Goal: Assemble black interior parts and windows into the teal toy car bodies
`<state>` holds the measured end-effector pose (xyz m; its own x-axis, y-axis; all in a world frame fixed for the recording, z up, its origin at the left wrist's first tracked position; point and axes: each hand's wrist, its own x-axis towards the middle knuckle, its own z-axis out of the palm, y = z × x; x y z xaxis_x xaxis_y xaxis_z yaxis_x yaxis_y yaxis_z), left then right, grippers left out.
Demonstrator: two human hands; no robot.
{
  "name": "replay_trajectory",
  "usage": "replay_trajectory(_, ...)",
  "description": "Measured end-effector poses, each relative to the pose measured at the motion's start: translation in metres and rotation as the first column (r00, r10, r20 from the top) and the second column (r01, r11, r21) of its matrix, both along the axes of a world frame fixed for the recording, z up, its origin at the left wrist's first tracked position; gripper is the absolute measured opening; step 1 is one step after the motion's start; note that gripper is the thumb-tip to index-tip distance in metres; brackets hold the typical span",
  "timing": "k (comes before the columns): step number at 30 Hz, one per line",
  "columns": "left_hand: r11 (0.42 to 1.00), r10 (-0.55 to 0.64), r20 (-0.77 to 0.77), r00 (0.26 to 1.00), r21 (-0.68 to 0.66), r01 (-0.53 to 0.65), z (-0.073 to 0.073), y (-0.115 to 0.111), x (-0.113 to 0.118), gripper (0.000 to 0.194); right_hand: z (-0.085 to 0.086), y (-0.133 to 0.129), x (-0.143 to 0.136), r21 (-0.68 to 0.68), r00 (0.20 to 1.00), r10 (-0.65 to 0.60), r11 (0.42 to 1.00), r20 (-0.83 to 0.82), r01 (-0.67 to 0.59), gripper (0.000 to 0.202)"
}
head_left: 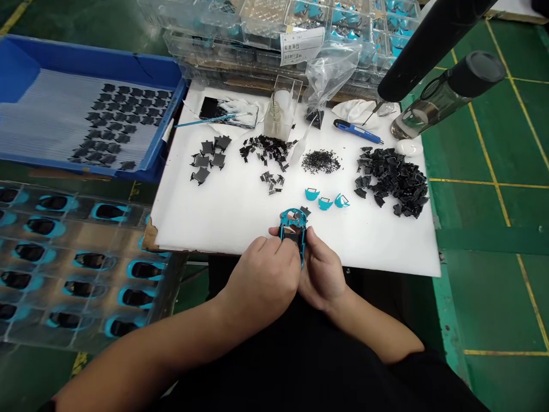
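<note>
A blue car-shaped frame with black parts (293, 217) is held upright between both hands at the front edge of the white board (214, 220). My left hand (266, 274) is closed against its left side and lower part, the fingertips partly hidden. My right hand (323, 272) wraps the right side of the same frame, thumb along its edge. Just behind the frame lies a small dark part (305, 212). Three small blue pieces (325, 203) rest on the board a little farther back.
Behind lie piles of black clips (272, 150), tiny black bits (321, 161) and black parts (398, 177). A blue pen-like tool (358, 131), clear bottle (446, 97) and hanging black cylinder (424, 51) stand beyond. Left are a blue bin (86, 54) and car-shell tray (107, 240).
</note>
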<state>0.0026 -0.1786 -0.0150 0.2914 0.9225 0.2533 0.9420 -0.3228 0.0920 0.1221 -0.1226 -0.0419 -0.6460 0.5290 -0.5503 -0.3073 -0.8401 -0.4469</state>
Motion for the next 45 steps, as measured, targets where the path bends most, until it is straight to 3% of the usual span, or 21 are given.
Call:
replay_trajectory(7,0.999,-0.044,0.102,0.994,0.023,0.042,-0.002,0.002,-0.008,0.02,-0.001,0.001,0.004,0.005,1.0,-0.011,1.0,-0.01,0.011,0.041)
replay_trajectory(20,0.993,0.041,0.057,0.998,0.106,-0.047,0.001,-0.004,0.002,0.019,0.001,-0.004,0.003,0.066,0.999,-0.02,0.998,-0.035,0.022,0.037)
replay_trajectory(29,1.0,-0.01,0.071,0.997,-0.02,0.011,0.002,-0.006,-0.005,0.02,-0.002,-0.006,0.001,0.021,0.995,-0.022,0.999,-0.095,0.024,0.034)
replay_trajectory(33,0.999,0.0,0.23,0.973,0.042,-0.01,0.008,-0.013,-0.022,0.034,-0.002,-0.006,-0.001,0.009,0.991,-0.064,0.998,-0.12,0.066,0.028)
replay_trajectory(36,0.988,0.154,0.506,0.849,-0.101,-0.119,0.007,-0.016,-0.044,0.059,0.002,-0.006,-0.002,0.023,0.992,-0.034,0.999,-0.118,0.037,0.031)
replay_trajectory(38,0.951,0.255,0.689,0.678,-0.307,-0.045,0.001,-0.015,-0.057,0.066,0.004,-0.007,-0.001,0.063,0.995,0.012,0.998,-0.1,-0.006,0.034)
replay_trajectory(40,0.9,0.333,0.825,0.457,-0.422,0.107,-0.008,-0.014,-0.065,0.059,0.005,-0.008,0.002,0.127,0.996,0.053,0.991,-0.074,-0.043,0.035)
replay_trajectory(42,0.878,0.377,0.888,0.262,-0.433,0.204,-0.017,-0.014,-0.066,0.049,0.005,-0.008,0.006,0.205,0.992,0.112,0.974,-0.053,-0.099,0.035)
replay_trajectory(45,0.881,0.404,0.908,0.111,-0.419,0.219,-0.024,-0.016,-0.061,0.044,0.009,-0.005,0.012,0.349,0.974,0.216,0.909,0.074,-0.228,0.024)
